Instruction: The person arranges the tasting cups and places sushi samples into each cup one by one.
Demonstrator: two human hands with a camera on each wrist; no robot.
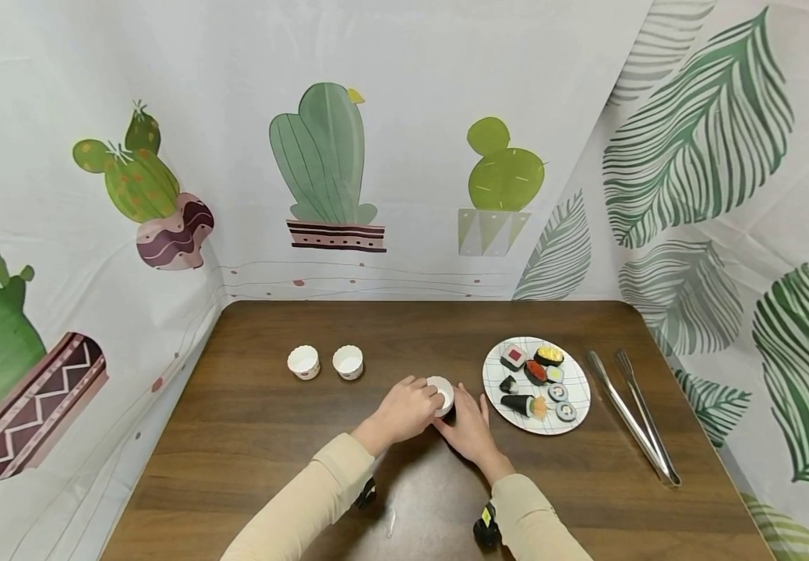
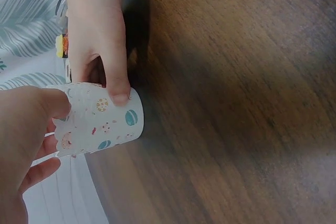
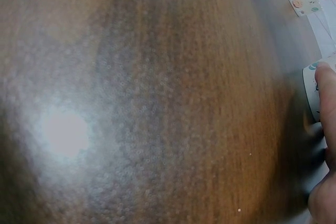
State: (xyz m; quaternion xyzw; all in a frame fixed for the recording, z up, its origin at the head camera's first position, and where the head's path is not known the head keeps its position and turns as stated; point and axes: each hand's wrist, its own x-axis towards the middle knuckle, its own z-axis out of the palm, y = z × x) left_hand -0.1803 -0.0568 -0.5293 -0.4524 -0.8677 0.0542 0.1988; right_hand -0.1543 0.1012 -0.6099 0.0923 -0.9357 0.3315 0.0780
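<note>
Between both hands is a white paper baking cup with a scalloped rim and a print of small coloured motifs. My left hand pinches it at the rim, thumb on the outer wall and some fingertips inside the opening. From the other side my right hand grips the cup low down, its thumb on the wall near the base. The left wrist view shows the cup on its side in frame, rim toward the left hand. In the right wrist view only part of the cup shows at the edge.
Two similar baking cups stand at the back left of the brown table. Right of the hands lies a white checked plate with several sushi pieces. Metal tongs lie open beyond it. Patterned cloth hangs behind.
</note>
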